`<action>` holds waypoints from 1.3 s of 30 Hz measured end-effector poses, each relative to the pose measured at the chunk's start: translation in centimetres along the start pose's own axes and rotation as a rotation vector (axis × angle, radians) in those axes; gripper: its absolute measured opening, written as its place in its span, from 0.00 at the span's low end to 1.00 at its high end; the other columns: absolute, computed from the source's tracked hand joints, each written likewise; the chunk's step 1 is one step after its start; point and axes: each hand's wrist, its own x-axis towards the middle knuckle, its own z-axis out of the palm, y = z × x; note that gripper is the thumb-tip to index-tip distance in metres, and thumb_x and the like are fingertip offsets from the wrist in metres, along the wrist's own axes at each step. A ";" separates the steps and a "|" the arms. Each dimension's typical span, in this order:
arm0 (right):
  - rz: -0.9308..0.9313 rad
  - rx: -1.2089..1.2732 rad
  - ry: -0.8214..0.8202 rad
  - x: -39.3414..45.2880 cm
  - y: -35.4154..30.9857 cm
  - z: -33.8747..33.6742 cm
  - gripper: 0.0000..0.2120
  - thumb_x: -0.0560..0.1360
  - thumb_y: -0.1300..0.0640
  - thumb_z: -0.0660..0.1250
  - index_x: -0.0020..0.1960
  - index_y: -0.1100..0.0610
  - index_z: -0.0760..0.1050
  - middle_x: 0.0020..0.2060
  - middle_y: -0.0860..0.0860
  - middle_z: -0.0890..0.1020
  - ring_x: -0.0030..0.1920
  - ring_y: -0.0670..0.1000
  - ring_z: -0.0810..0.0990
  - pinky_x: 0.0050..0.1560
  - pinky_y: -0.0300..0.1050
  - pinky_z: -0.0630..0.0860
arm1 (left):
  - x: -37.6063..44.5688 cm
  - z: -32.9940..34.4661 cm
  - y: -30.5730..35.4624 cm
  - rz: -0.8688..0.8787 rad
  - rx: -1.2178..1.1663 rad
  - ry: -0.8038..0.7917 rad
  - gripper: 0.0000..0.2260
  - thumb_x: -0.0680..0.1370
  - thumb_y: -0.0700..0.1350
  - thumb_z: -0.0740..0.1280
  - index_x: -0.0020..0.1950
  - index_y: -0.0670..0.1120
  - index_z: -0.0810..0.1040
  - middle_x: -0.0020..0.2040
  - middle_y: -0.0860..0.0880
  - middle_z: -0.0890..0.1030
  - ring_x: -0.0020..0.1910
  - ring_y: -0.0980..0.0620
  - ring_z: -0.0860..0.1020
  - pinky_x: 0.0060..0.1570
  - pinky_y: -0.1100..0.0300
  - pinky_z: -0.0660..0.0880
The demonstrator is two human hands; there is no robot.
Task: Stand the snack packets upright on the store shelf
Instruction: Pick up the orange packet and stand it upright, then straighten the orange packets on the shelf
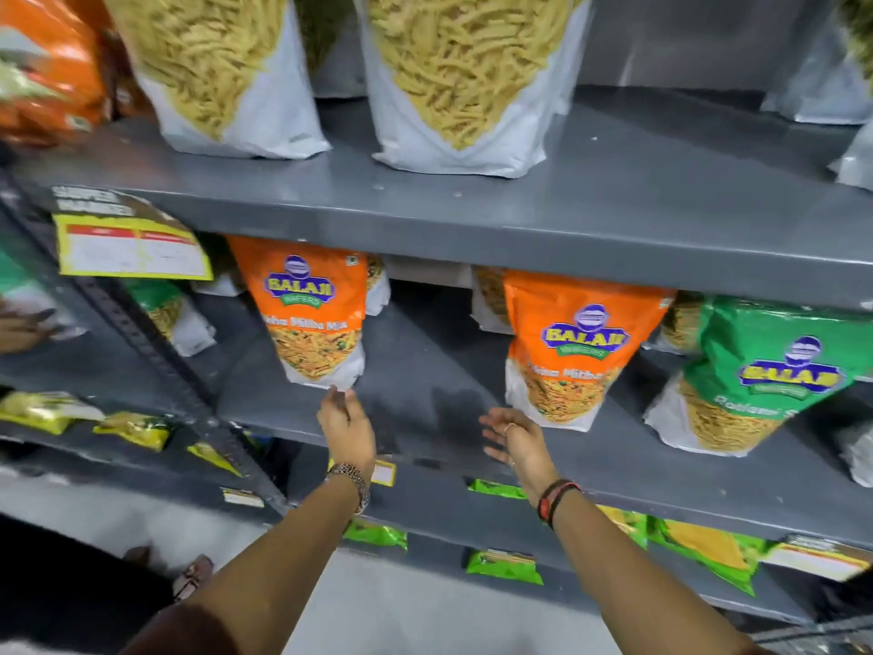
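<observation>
Orange packet (315,314) upright, long axis vertical

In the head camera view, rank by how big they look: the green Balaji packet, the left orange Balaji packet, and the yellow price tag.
1. Green Balaji packet, though it sits nearer the camera.
2. Left orange Balaji packet.
3. Yellow price tag.

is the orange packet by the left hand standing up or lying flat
Upright. The orange packet stands on its white base on the middle shelf, logo at top; the left hand touches its bottom edge.
</observation>
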 end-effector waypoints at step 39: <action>-0.316 -0.387 0.115 4.2 0.2 22.9 0.27 0.72 0.57 0.68 0.68 0.61 0.64 0.65 0.58 0.74 0.67 0.58 0.72 0.68 0.55 0.70 | 16.5 -12.4 0.2 0.071 0.074 -0.332 0.30 0.71 0.40 0.71 0.69 0.36 0.63 0.62 0.42 0.74 0.60 0.47 0.74 0.59 0.55 0.72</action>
